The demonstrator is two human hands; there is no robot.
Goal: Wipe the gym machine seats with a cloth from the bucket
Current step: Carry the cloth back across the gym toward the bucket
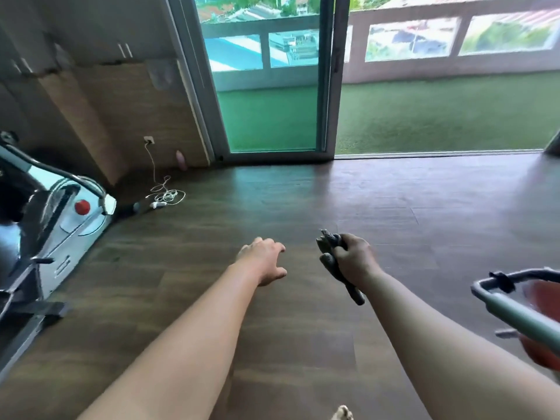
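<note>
An exercise bike [45, 225] with smooth grey panels stands at the far left. The left hand [263, 259] reaches forward over the dark wood floor [272, 201], fingers loosely spread, holding nothing. The right hand [353, 258] is fisted around a crumpled grey cloth [331, 262]. A red bucket [542, 301] with a handle across it sits at the right edge; what it holds cannot be seen

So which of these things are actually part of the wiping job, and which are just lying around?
Part of the job:
- grey cloth, gripped in the right hand
- red bucket, at the right edge
- exercise machine, on the left

Just lying about:
- white cable coiled on the floor
- wall socket
- sliding glass door
</note>
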